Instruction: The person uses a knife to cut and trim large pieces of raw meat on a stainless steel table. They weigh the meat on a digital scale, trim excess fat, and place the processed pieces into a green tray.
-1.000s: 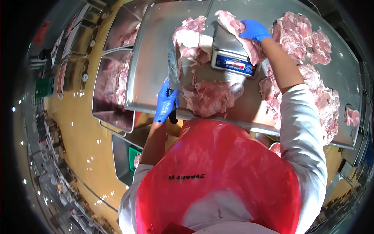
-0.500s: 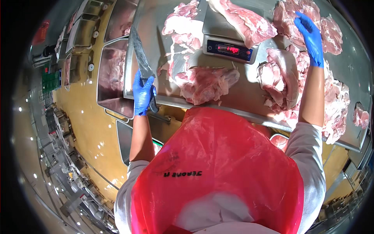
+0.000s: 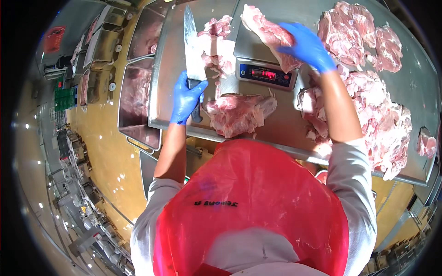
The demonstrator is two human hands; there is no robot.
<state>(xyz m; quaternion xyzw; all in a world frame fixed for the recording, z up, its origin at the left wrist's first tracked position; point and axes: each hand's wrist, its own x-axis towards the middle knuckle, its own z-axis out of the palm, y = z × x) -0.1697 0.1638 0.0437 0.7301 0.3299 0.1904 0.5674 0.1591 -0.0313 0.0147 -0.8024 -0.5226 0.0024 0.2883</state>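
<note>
In my left hand (image 3: 186, 100), gloved in blue, I grip the dark handle of a large knife. Its broad blade (image 3: 191, 46) points away from me, beside a pale trimmed piece of meat (image 3: 218, 53). My right hand (image 3: 309, 47), also in a blue glove, has its thumb and fingers on a long slab of raw meat (image 3: 264, 32). The slab lies across the scale (image 3: 266, 72), whose red display is lit. The hand hides the slab's right end. Nearer me, a lump of raw meat (image 3: 240, 114) rests close to the table's front edge.
Heaped meat (image 3: 377, 119) covers the right side of the metal table (image 3: 285, 110), with more cuts (image 3: 347, 30) farther back. Metal tubs (image 3: 134, 94) holding meat stand along the left edge. A small separate piece (image 3: 427, 142) sits at the far right.
My right hand has moved left from the far-right pile onto the slab on the scale. My left hand has shifted right with the knife, whose blade now points more straight ahead.
</note>
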